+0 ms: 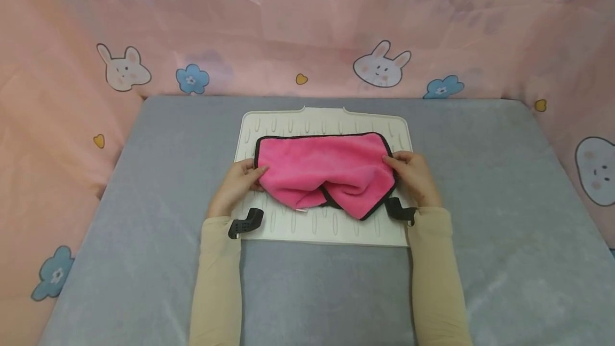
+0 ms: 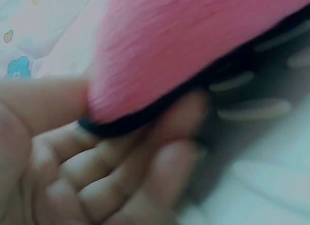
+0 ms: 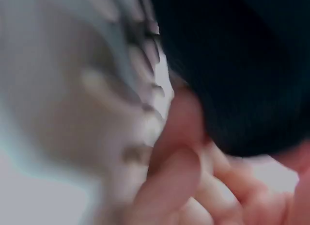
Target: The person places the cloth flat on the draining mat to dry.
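A pink cloth (image 1: pixel 322 162) with black edging is held between both hands over a white ribbed board (image 1: pixel 288 226). Its upper edge is fairly straight, while the lower part sags in folds and one corner points down. My left hand (image 1: pixel 240 180) pinches the cloth's left edge, thumb on top and fingers beneath; the left wrist view shows the pink cloth (image 2: pixel 160 50) in that grip. At the opposite edge, my right hand (image 1: pixel 410 175) pinches the cloth between thumb and fingers. In the right wrist view a dark surface (image 3: pixel 237 74) covers much of the right hand (image 3: pixel 193 176).
The board lies on a grey cloth-covered table (image 1: pixel 326 287). Behind and beside the table hangs a pink curtain (image 1: pixel 298 25) printed with rabbits and flowers. A black wrist device (image 1: pixel 247 222) sits at the left cuff, and another black device (image 1: pixel 400 211) at the right.
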A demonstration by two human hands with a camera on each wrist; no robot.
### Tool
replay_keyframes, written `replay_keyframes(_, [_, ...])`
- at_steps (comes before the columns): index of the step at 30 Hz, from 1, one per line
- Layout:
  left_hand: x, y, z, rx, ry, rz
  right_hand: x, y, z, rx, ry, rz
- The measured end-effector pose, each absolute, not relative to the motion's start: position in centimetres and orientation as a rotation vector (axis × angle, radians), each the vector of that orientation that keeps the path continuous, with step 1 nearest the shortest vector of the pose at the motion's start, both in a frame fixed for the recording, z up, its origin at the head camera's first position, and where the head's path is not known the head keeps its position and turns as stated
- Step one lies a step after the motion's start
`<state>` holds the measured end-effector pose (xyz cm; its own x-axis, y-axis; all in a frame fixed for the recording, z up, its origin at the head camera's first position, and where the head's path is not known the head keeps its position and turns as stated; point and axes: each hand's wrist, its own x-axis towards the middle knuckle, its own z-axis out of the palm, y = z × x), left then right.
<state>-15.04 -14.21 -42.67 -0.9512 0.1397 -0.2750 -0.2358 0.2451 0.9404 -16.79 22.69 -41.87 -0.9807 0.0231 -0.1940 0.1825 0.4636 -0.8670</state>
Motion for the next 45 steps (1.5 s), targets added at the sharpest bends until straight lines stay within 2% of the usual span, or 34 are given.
replay_keyframes(3, [-15.4, -14.2, -42.8, -0.287, 2.203, 1.955, -16.6, 23.0, -41.5, 0.09, 2.532, -1.454])
replay_keyframes(7, [-15.6, -14.4, -42.8, -0.449, 2.151, 2.127, -16.8, 22.8, -41.5, 0.119, 2.502, -1.567])
replay_keyframes(14, [-15.6, -14.4, -43.0, -0.27, 2.119, 2.074, -17.0, 22.6, -41.9, 0.32, 2.553, -1.772])
replay_keyframes(22, [-15.0, -15.4, -43.1, -0.076, 2.048, 1.966, -16.9, 23.3, -42.1, 0.217, 2.449, -1.77])
replay_keyframes(29, [-14.7, -16.1, -43.1, -0.011, 2.037, 1.891, -16.1, 24.4, -41.2, 0.078, 2.305, -1.547])
replay_keyframes(37, [-14.8, -15.4, -43.2, -0.091, 2.1, 1.895, -16.1, 24.6, -41.2, 0.016, 2.287, -1.484])
replay_keyframes(45, [-15.2, -13.5, -43.2, -0.292, 2.233, 1.928, -16.5, 23.7, -41.5, 0.178, 2.462, -1.526])
